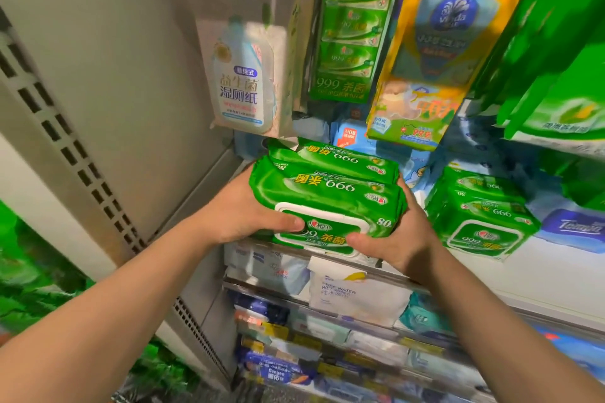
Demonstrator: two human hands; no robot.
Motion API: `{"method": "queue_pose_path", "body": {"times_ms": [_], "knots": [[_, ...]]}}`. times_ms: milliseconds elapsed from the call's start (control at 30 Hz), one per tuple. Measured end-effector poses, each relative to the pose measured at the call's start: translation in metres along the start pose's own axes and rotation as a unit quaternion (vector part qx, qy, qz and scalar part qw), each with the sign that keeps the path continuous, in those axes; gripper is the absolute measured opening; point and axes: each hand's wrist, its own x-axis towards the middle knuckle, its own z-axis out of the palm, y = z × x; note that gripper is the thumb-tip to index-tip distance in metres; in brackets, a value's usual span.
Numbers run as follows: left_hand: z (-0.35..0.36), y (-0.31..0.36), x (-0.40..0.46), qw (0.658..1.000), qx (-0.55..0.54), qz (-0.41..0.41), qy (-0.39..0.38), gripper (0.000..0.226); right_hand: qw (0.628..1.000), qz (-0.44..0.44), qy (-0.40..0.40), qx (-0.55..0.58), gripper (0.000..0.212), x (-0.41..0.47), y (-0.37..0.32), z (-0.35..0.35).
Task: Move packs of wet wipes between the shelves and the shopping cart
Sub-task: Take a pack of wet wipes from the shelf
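Both of my grips hold one bundle of green wipes packs above the shelf edge: left hand curled round its 9 o'clock end, thumb on the white lid; right hand clasping the 3 o'clock end. At 12 o'clock hang a white pouch and a yellow bag. A second green bundle sits at 3 o'clock beside a purple pack, cut off by the frame. Lower shelves' labels are blurred.
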Motion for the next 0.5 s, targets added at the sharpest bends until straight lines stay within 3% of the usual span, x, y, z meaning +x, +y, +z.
{"method": "queue_pose_path", "body": {"times_ms": [200,500], "knots": [[0.012,0.015,-0.012,0.999,0.01,0.046,-0.02,0.082,0.995,-0.008,0.019,-0.099,0.089,-0.03,-0.013,-0.011],[0.032,0.033,-0.045,0.997,0.02,0.068,-0.011,0.086,0.992,-0.019,0.057,-0.111,0.08,-0.081,-0.053,-0.016]]}}
